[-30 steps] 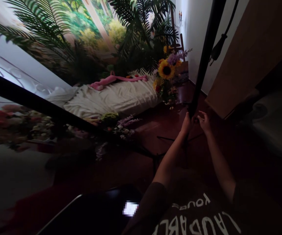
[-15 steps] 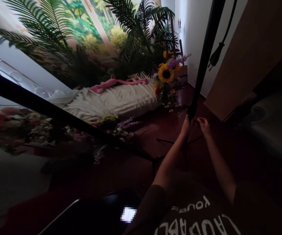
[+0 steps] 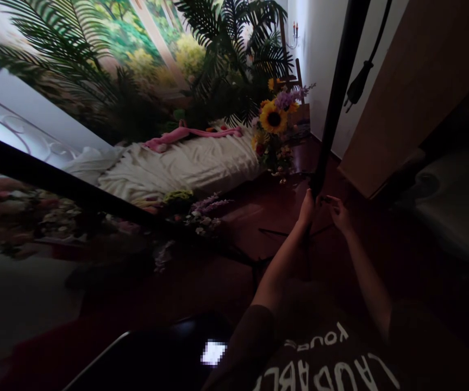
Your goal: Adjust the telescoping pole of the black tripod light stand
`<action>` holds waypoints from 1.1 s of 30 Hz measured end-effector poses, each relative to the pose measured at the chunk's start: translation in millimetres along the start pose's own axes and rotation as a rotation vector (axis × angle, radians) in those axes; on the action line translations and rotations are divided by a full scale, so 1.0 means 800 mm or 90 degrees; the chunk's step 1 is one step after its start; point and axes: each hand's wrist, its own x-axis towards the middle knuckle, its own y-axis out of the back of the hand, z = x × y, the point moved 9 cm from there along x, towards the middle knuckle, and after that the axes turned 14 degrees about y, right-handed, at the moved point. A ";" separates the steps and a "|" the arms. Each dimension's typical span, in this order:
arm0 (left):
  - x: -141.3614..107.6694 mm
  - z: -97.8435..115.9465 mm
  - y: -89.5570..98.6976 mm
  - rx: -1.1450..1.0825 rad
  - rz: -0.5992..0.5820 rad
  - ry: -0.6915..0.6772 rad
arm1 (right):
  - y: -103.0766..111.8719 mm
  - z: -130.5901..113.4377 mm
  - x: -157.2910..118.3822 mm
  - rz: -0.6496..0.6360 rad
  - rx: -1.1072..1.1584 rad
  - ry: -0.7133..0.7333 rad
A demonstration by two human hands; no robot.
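A black stand pole [image 3: 334, 103] rises in front of me, leaning to the right, with its thin legs spread over the dark red floor. My left hand [image 3: 306, 209] is closed around the pole low down, by a dark collar. On the collar's right side sits a small dark knob [image 3: 321, 200]. My right hand [image 3: 339, 214] is at this knob, fingertips pinched on its outer end, though the dim light blurs the contact.
Another black pole [image 3: 75, 187] crosses on the left. A plug on a cable [image 3: 357, 89] hangs beside the upright pole. Beyond are a cloth-covered bench [image 3: 185, 168] with a pink plush toy [image 3: 173, 136], sunflowers [image 3: 273, 118] and palm leaves. A dark screen-like panel [image 3: 148, 358] lies near me.
My right hand has turned slightly, with its fingers looser and more spread around the knob. My left hand keeps its hold on the pole. The view has shifted a little.
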 end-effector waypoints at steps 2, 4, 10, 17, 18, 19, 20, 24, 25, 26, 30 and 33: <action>0.000 -0.001 -0.001 -0.008 -0.004 0.003 | 0.002 -0.003 -0.002 0.003 -0.032 0.006; 0.000 -0.002 -0.002 -0.015 -0.007 0.002 | 0.005 -0.004 -0.002 0.019 -0.051 0.007; 0.001 -0.004 -0.001 -0.036 -0.002 -0.009 | 0.002 0.001 -0.001 0.046 -0.075 0.017; 0.001 -0.003 -0.001 -0.040 -0.005 -0.001 | -0.007 0.014 0.003 0.116 -0.083 -0.002; 0.002 -0.004 -0.001 -0.037 -0.003 0.001 | -0.007 0.013 0.004 0.138 -0.079 -0.003; 0.002 -0.004 -0.001 -0.035 -0.001 0.004 | -0.006 0.011 0.005 0.161 -0.077 -0.004; 0.002 -0.005 -0.001 -0.033 0.002 0.006 | -0.005 0.009 0.006 0.180 -0.076 -0.006; 0.002 -0.007 -0.004 -0.043 -0.006 0.005 | -0.003 0.009 0.009 0.223 -0.074 -0.021; 0.002 -0.007 -0.004 -0.043 -0.010 0.006 | -0.002 0.010 0.010 0.224 -0.077 -0.022; 0.002 -0.005 -0.004 -0.040 -0.012 0.006 | -0.002 0.012 0.010 0.223 -0.083 -0.023; -0.002 0.004 0.002 -0.023 -0.005 0.005 | 0.000 0.019 0.010 0.202 -0.105 -0.027; -0.015 0.004 0.010 -0.050 -0.011 -0.017 | -0.001 0.021 0.009 0.203 -0.097 -0.015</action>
